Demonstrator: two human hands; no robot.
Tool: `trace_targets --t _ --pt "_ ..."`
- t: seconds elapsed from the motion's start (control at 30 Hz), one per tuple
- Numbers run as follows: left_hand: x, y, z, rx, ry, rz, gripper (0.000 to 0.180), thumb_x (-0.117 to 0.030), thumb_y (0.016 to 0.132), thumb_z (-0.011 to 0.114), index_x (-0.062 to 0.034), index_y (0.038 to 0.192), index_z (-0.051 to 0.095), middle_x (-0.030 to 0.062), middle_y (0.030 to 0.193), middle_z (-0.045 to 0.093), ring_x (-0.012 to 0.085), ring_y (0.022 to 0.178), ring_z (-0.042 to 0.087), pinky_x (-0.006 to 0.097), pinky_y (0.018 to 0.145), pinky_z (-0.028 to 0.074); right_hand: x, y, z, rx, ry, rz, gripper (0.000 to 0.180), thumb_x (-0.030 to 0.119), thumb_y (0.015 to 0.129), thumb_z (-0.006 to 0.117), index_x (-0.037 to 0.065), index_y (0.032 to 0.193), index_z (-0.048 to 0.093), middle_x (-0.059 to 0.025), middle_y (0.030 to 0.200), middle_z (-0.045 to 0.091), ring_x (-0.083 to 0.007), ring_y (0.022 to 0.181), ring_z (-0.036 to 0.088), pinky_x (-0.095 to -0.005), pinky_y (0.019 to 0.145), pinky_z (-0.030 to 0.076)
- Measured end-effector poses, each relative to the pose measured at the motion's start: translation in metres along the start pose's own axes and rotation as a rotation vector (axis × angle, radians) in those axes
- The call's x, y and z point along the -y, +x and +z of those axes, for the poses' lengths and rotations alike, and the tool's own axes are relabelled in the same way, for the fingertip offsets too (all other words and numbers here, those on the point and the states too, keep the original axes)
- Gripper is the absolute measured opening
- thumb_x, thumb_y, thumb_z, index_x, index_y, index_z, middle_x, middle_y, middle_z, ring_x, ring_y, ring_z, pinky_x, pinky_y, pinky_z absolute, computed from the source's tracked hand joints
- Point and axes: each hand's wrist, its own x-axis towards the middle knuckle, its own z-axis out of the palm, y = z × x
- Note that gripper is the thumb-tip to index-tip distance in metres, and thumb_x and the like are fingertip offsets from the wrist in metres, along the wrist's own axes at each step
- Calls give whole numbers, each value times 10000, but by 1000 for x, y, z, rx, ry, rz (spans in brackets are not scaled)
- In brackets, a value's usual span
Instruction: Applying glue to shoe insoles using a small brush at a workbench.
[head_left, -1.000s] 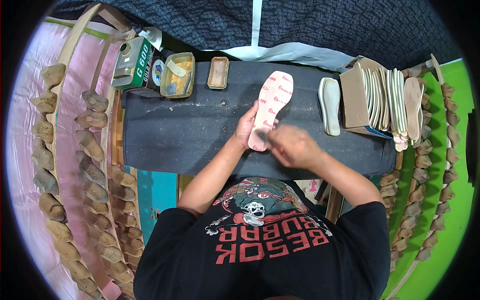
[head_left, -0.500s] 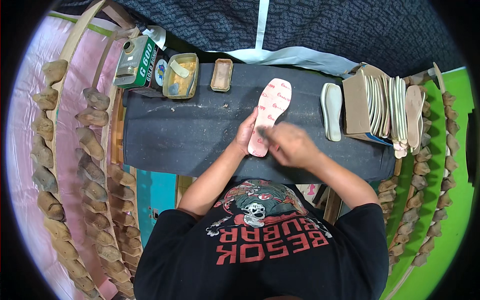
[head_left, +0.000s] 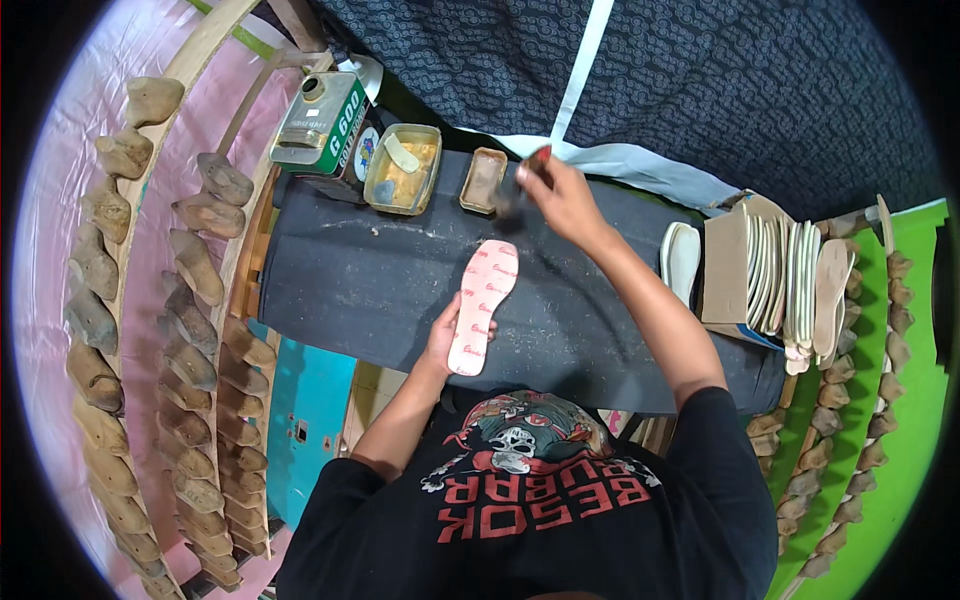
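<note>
A pale pink shoe insole with red printing is upright in my left hand. My left fingers wrap round its heel end, the thumb on one side and fingertips showing at the other. My right hand is raised farther off, beside a small open tub. It grips a small brush with a red tip at the top of the handle; its dark lower end is blurred by motion near the tub's edge. I cannot tell whether the brush touches the tub.
Beyond the dark-covered table stand a green-and-white metal can and a yellowish container with a pale scraper in it. On the right are loose soles and a cardboard box packed with insoles. Racks of wooden shoe lasts flank both sides.
My right hand has lifted the brush off the insole and carried it away from me toward the small tub. My left hand has drawn the insole nearer my body. The whole view has shifted.
</note>
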Motion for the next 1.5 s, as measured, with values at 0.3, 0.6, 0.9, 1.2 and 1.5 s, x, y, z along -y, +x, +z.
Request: trace_targets --t 0.3,0.6,0.9,1.2,1.5 --pt "-19 -1 -9 -66 -157 168 514 -490 1044 427 -70 1283 604 181 895 708 290 721 691 397 644 592 -50 58 60 -38 -238 -100 205 163 978 569 -40 990 601 -256 981 658 -444 958 628 -490 840 485" --pt "-44 15 -9 -85 -174 158 503 -477 1052 412 -65 1251 622 170 906 710 304 761 688 419 677 581 -45 6 68 186 -618 -362 340 157 862 652 49 1184 652 -112 1122 635 -314 1017 577 -411 886 482" --pt "-47 30 -4 -11 -157 118 492 -462 1051 426 -58 1263 609 160 961 707 304 794 685 434 699 562 -36 -28 52 7 -528 -243 398 125 845 708 36 1217 597 -130 1180 600 -335 1095 553 -431 949 457" --pt "-10 11 -3 43 -116 -9 481 -437 1042 434 -42 1255 605 163 960 700 303 825 690 436 689 555 -78 -184 44 -15 -30 374 272 118 951 652 -3 1190 602 -109 1079 659 -206 915 656 -311 789 520" --pt "60 20 23 322 142 -551 518 -438 1046 447 -16 1329 551 177 1031 705 298 871 730 439 737 616 -82 -233 -17 -95 1156 738 734 623 1028 352 16 1431 437 -222 1355 574 -302 1245 591 -447 1002 525"
